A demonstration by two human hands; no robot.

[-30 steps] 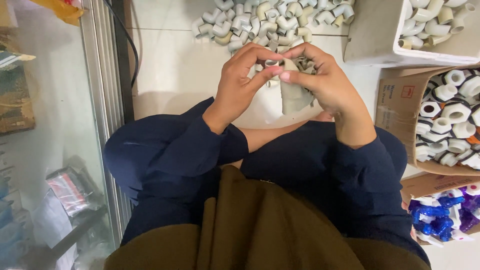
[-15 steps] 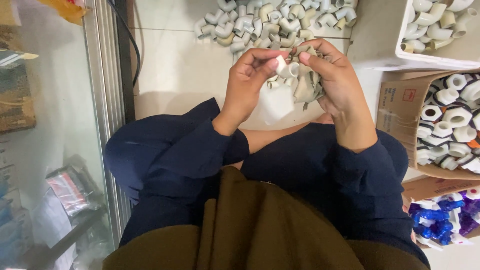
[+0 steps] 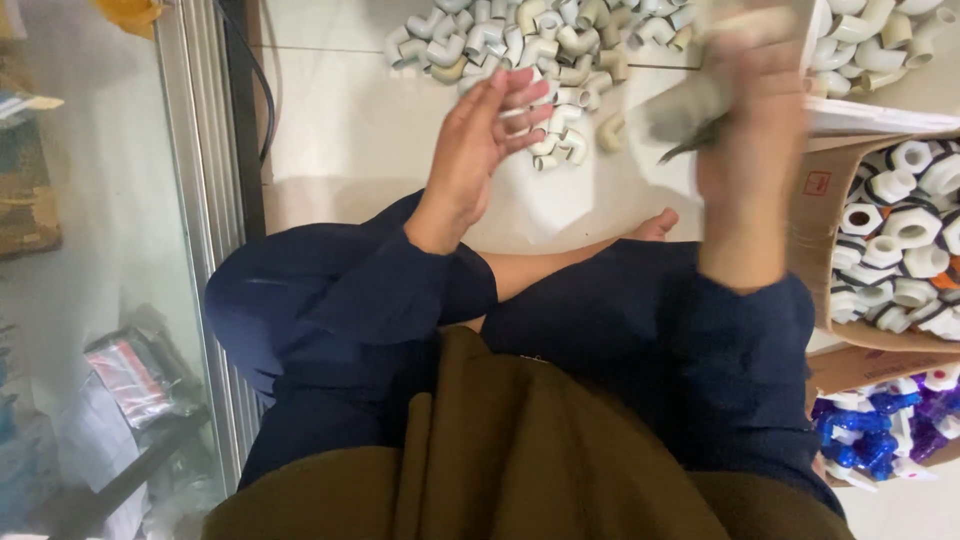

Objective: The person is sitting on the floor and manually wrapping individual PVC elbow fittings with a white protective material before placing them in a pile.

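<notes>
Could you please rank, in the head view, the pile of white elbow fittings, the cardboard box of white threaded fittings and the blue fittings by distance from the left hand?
From the left hand:
1. Pile of white elbow fittings, just beyond its fingertips.
2. Cardboard box of white threaded fittings, far right.
3. Blue fittings, lower right corner.

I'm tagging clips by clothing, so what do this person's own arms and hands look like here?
Both arms wear long dark navy sleeves that end at the wrists. The left hand and the right hand are bare: no gloves, and no rings or watch that I can see. The right hand is motion-blurred.
</notes>
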